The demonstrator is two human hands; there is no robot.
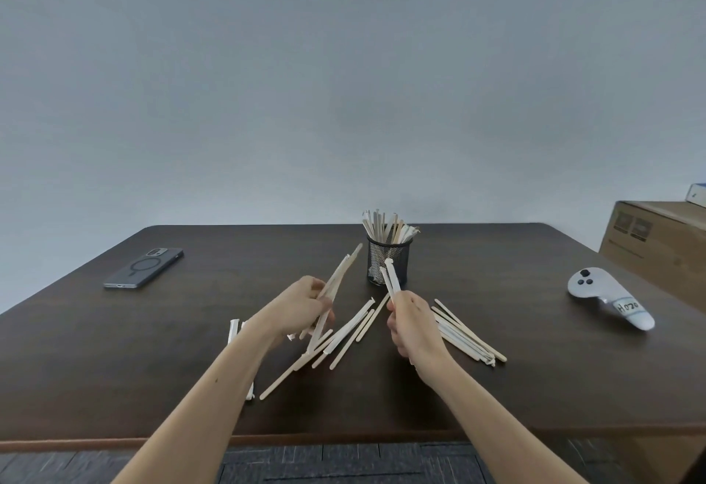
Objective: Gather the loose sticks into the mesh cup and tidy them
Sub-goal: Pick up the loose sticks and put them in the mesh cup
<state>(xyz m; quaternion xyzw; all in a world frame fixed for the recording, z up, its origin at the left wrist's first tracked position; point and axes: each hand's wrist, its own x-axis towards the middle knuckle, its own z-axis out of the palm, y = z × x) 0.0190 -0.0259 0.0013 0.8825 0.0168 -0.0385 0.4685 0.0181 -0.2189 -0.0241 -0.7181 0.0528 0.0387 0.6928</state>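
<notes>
- Toward the far middle of the dark table [496,254] stands the black mesh cup [389,259], upright, already holding a bundle of pale sticks [386,225] that fan out above its rim; how many are inside I cannot count.
- Just in front of the cup, the right hand [414,325] is closed around a couple of white wrapped sticks [391,276], whose upper ends overlap the cup's lower wall from here; whether they touch it is unclear.
- To the left of that, the left hand [301,306] is clenched on a small bunch of sticks [342,271] that slant up and to the right, their tips short of the cup.
- Between and below the hands lies a loose scatter of sticks [345,334] crossing one another; the left forearm covers part of it, and a few white ones [232,330] peek out on its far side.
- Another loose sheaf [468,334] lies right of the right hand, partly hidden behind the wrist.
- Well apart on the left rests a phone [144,269], face down.
- Near the right edge sits a white controller [607,296] with a handwritten label I cannot read surely.
- A cardboard box [657,243] is cut off by the right border.
</notes>
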